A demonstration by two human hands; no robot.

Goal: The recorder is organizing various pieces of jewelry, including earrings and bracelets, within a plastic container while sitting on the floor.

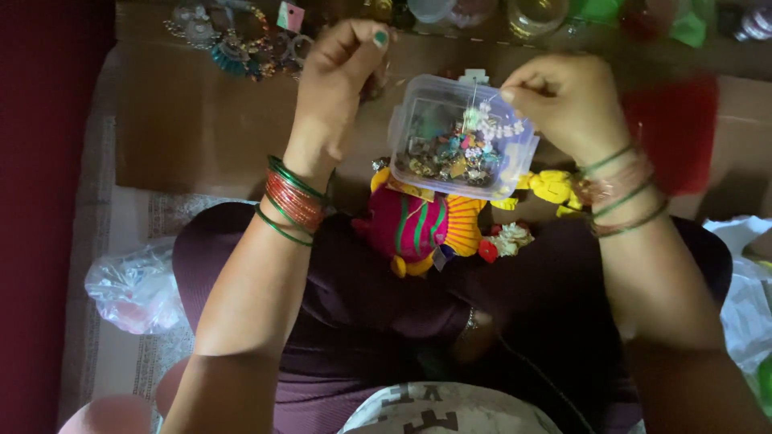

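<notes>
At frame centre, a clear plastic box [462, 137] of small colourful beads sits tilted on a lap. The right hand [563, 100] pinches a short white bead strand [500, 124] above it; the left hand [342, 68] pinches closed, apparently on thread too fine to see. A nudge could tip the box and spill beads.

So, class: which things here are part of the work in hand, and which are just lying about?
In use: left hand, right hand, bead string, clear bead box, colourful cloth piece.
Lying about: plastic bag, jewellery pile, glass jar.
</notes>
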